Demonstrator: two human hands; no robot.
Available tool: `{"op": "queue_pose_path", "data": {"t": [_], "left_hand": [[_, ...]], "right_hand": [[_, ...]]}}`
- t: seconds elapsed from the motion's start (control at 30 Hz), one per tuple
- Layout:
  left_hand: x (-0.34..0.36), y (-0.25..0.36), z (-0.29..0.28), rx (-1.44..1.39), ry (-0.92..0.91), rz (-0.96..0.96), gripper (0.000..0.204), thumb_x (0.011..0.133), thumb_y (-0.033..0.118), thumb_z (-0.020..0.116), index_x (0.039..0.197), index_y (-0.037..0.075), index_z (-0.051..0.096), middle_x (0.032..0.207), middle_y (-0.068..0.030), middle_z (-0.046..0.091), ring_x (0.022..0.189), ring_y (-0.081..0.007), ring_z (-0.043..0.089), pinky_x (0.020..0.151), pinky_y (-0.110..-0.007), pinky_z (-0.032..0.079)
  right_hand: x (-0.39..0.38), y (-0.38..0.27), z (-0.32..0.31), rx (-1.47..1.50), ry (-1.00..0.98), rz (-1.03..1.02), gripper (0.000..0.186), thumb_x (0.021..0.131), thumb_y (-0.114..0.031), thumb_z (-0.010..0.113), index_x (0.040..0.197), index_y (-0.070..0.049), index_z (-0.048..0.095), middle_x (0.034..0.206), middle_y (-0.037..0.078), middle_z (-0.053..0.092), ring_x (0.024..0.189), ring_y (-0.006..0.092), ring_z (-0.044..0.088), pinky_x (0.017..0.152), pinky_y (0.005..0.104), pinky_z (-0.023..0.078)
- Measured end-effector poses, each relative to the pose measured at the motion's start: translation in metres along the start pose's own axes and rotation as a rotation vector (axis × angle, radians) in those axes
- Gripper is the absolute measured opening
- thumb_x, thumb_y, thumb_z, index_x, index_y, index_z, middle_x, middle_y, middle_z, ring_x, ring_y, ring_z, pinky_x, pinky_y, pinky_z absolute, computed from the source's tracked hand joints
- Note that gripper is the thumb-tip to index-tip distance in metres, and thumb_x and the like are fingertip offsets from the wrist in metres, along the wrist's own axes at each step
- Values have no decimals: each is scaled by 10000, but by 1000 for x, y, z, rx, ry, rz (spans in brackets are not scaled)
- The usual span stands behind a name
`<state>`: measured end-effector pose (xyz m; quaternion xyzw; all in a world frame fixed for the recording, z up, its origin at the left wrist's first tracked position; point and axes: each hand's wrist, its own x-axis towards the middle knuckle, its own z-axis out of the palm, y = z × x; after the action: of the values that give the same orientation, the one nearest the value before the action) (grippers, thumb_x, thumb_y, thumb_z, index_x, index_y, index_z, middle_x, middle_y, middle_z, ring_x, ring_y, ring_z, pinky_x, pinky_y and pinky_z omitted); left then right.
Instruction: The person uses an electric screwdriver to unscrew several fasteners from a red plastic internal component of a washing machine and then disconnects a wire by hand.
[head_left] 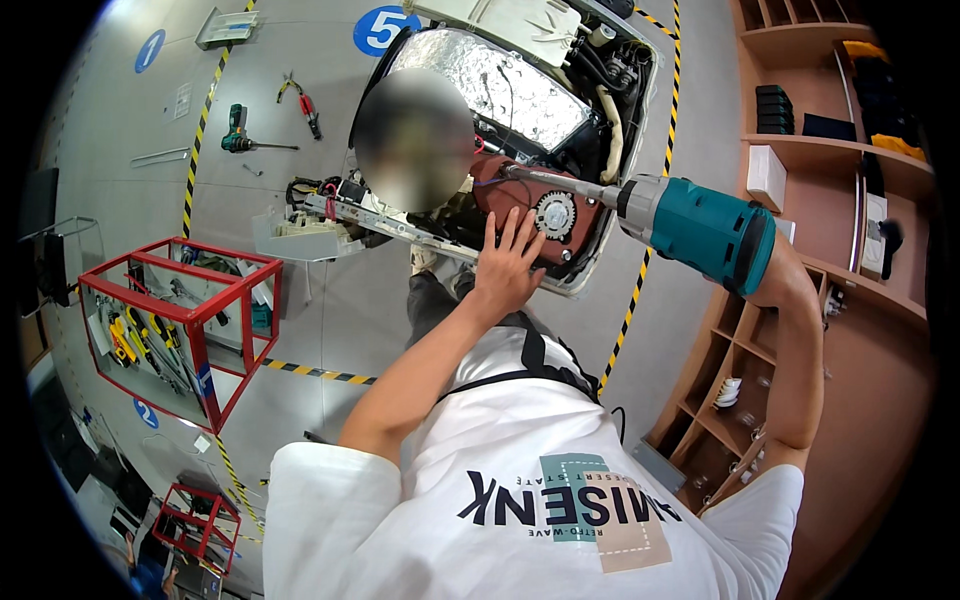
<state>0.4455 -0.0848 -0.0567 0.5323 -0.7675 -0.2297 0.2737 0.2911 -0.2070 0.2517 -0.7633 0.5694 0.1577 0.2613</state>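
My left hand (510, 258) lies with fingers spread on a reddish-brown housing (500, 196) that carries a pale toothed gear (556, 216). My right hand (783, 277) grips a teal power driver (705, 228), its fingers partly hidden behind the tool. The driver's long metal shaft (565, 182) reaches left across the housing, and its tip meets the upper left part near a bolt. Around the housing is an opened appliance (625, 215) with a foil-covered panel (520, 95), hoses and wires. A blurred patch hides part of its left side.
On the floor at left lie a green drill (240, 135), red-handled pliers (305, 110) and metal rods (160, 157). A red-framed tool cart (200, 315) stands at lower left. Wooden shelving (810, 145) lines the right side, close to my right arm.
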Motion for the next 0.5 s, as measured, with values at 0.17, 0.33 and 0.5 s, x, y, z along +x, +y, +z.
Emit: {"op": "queue_pose_path", "data": {"t": [0.17,0.33,0.5], "left_hand": [[-2,-1,2,4,19,11,551,687,289,669,1165,48,538,1312,-198,390,1249,-379,306,1021,-574,163],[-3,-2,1,5,26,13,555,681,305,667,1162,58,546,1330,-178,379,1282,-351,263,1051,-556,128],[-6,-5,5,7,33,28,557,695,320,655,1176,64,538,1336,-176,373,1283,-351,259,1054,-554,114]], "right_hand": [[-10,-11,2,-128,98,-67,368,524,4,714,863,10,571,817,158,587,728,329,538,712,338,470],[-8,-15,3,-24,89,14,305,539,21,683,816,23,554,778,176,564,701,341,518,701,343,463],[-16,-8,9,-59,88,4,255,538,31,655,771,33,552,721,191,549,619,322,485,658,330,463]]}}
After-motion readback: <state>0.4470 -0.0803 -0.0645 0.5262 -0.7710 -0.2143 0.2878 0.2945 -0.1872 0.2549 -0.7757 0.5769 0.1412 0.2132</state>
